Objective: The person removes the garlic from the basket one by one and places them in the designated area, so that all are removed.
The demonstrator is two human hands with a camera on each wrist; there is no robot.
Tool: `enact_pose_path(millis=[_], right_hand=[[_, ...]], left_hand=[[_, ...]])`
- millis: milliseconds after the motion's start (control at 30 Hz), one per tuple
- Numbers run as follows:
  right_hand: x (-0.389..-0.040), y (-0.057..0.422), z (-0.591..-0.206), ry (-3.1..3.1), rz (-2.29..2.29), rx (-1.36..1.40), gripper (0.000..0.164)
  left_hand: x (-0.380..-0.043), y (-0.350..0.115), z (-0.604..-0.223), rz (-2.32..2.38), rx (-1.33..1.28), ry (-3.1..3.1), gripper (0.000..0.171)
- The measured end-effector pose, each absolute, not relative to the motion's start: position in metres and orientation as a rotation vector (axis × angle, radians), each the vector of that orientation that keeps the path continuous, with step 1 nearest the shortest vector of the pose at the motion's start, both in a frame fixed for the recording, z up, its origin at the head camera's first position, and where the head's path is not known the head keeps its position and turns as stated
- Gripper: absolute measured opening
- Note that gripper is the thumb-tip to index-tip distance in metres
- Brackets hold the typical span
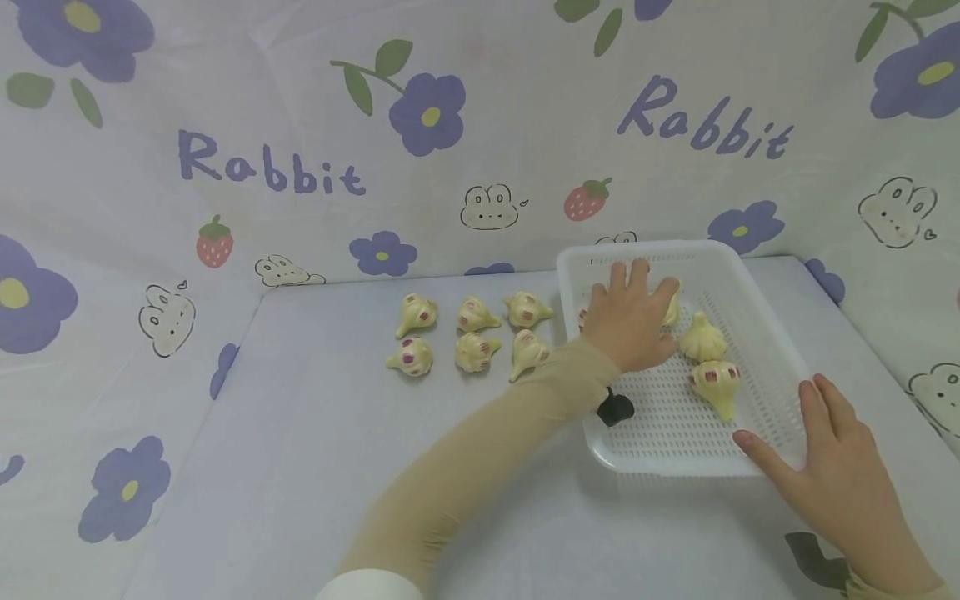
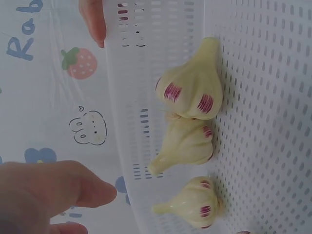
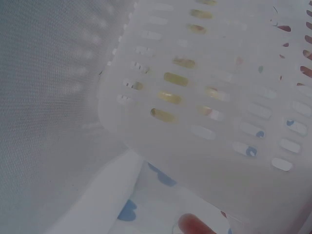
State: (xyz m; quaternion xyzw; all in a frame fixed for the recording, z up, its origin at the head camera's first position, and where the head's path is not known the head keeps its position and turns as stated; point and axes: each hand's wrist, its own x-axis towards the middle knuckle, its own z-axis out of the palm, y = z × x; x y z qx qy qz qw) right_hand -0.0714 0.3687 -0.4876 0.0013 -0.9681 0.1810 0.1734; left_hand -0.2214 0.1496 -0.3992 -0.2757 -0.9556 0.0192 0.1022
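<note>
A white plastic basket (image 1: 780, 333) with a slotted floor holds several garlic bulbs. Two of them, one garlic bulb (image 1: 702, 337) and another bulb (image 1: 716, 385), show plainly; others are partly hidden by my left hand (image 1: 633, 321). That hand reaches over the basket's left half, fingers spread. In the left wrist view its thumb (image 2: 92, 190) and a fingertip (image 2: 95, 24) stand apart with no bulb between them, beside a purple-marked garlic bulb (image 2: 192, 87). My right hand (image 1: 847, 467) holds the basket's near right corner, thumb over the front rim, fingers at the side rim.
Left of the basket, several garlic bulbs lie in two rows on the pale tabletop (image 1: 300, 433), among them an upper left bulb (image 1: 417, 313) and a lower right bulb (image 1: 528, 353). A patterned cloth (image 1: 420, 200) hangs behind the table. A dark device (image 1: 615, 408) sits below my left wrist.
</note>
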Motion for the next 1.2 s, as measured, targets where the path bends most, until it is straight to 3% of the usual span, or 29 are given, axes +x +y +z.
enact_pose_path(millis=[367,833,1200], right_hand=[[-0.071,0.369,-0.485,-2.744,0.533,0.011,0.107],[-0.070,0.368,-0.486,-2.735,0.540,0.014,0.107],[-0.070,0.369,-0.488,-2.728,0.518,0.001,0.107]], left_hand=[[-0.232,0.174,-0.412,0.135,-0.499,-2.982,0.065],[-0.247,0.185,-0.418,0.182,-0.396,-3.067,0.067],[-0.266,0.191,-0.438,0.128,-0.261,-3.110,0.052]])
